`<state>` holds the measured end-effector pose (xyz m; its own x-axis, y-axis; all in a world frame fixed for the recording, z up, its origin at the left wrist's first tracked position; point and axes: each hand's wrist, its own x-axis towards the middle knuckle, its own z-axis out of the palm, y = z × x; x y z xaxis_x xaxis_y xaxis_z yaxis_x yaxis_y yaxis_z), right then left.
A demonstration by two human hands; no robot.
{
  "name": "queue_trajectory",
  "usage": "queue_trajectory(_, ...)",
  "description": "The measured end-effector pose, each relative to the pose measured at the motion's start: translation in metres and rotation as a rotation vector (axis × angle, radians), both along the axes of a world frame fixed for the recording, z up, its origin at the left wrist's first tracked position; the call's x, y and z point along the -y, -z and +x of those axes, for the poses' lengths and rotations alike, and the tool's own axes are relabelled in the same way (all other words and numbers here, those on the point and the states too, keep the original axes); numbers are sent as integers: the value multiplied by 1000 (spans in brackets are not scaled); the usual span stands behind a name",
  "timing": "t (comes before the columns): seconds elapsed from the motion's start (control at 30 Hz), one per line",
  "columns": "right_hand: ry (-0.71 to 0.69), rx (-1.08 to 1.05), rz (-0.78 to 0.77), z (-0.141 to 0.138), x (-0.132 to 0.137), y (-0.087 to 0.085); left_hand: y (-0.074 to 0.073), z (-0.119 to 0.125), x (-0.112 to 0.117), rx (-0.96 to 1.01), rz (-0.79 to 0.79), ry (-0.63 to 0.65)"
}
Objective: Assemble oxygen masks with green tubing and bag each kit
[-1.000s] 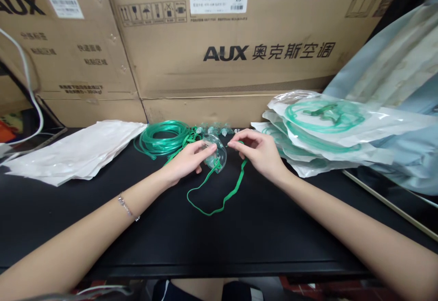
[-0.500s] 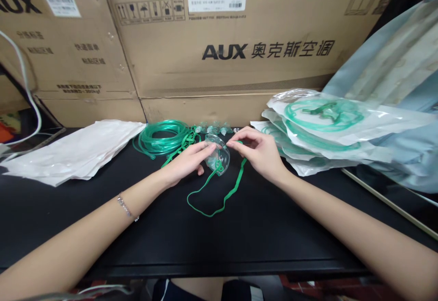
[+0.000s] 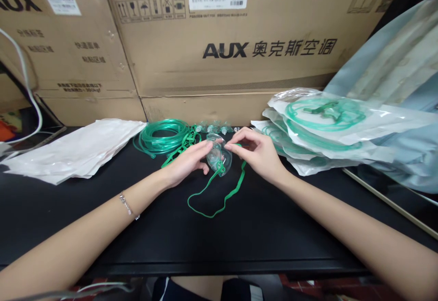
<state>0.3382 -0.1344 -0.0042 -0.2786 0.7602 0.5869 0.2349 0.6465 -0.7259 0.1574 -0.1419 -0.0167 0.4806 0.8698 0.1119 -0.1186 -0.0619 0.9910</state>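
A clear plastic oxygen mask [image 3: 225,158] is held up over the black table, between my two hands. My left hand [image 3: 187,163] is closed on the mask's left side, thumb on top. A thin green elastic strap [image 3: 216,213] is knotted to the mask's near edge and hangs in a loop toward me. My right hand [image 3: 257,153] pinches the strap's other end against the mask's right edge; the fingertips partly hide that spot. Behind my left hand lie a coil of green tubing [image 3: 160,137], a bunch of green straps [image 3: 186,142] and several small clear connectors [image 3: 212,127].
White paper pouches [image 3: 75,148] are stacked at the left. Clear-fronted packs [image 3: 325,114] with green tubing pile up at the right, beside pale blue plastic sheeting [image 3: 407,150]. Large cardboard boxes [image 3: 219,73] stand along the back of the black table [image 3: 191,246].
The mask has turned slightly, its open face now more toward me. My right fingertips have moved slightly left onto its edge. The strap loop hangs almost as before.
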Motion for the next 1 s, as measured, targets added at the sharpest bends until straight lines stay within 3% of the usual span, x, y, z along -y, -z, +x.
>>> queue_trajectory(0.2, -236, -164, -235, 1, -2, 0, -5, 1, 3, 10, -1, 26)
queue_trajectory(0.37, -296, -208, -321, 1, -4, 2, -6, 0, 3, 14, 1, 35)
queue_trajectory(0.6, -350, -149, -409, -1, -2, 3, -3, 0, 0, -34, 13, -13)
queue_trajectory(0.77, -425, 39, -477, -1, 0, 1, 3, 1, -1, -93, 11, -123)
queue_trajectory(0.9, -317, 95, -400, -3, 1, 1, 5, 3, 0, -120, 65, 3)
queue_trajectory(1.0, -331, 138, -383, -4, 3, 3, 4, 4, 3, -181, 166, 89)
